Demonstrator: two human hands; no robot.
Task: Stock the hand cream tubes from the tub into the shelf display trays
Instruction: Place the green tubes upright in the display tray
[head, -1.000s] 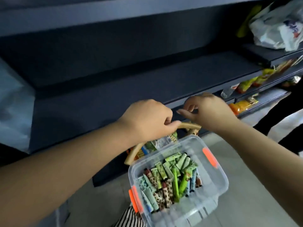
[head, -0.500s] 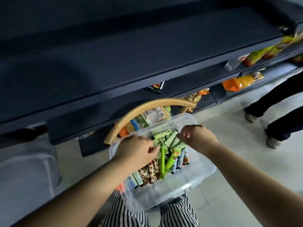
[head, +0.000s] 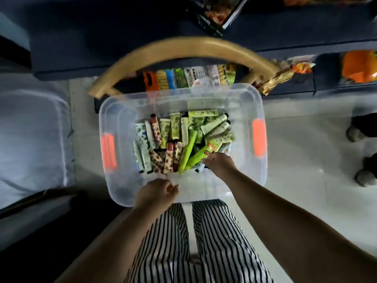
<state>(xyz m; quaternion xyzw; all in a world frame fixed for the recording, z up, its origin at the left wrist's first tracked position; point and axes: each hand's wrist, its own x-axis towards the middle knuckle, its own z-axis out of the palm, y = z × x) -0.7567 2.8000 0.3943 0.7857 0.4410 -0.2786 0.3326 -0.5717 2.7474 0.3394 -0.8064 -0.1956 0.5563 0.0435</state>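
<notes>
Striped trousers (head: pixel 204 242) at 6 o'clock, fabric with fine black-and-white lines; above them the left hand (head: pixel 156 194), fingers curled over the near rim of the tub (head: pixel 240 94), though what they grip cannot be told; right hand (head: pixel 219 163) at 5 o'clock inside the tub, fingertips bent down onto the hand cream tubes (head: pixel 175 144), whether pinching one cannot be told; tub of clear, smooth plastic, rounded rectangle, with an orange latch (head: pixel 258 137) at 3 o'clock and another at 9 o'clock; tubes slim and flattened, printed in green, brown and pale blue, heaped at centre, most with long axes running 6 to 12 o'clock, a few toward 2 o'clock; beyond, at 12 o'clock, a curved tan wooden bar (head: pixel 183 48) over packets (head: pixel 191 78), blurred; dark shelves (head: pixel 102 37) farthest
</notes>
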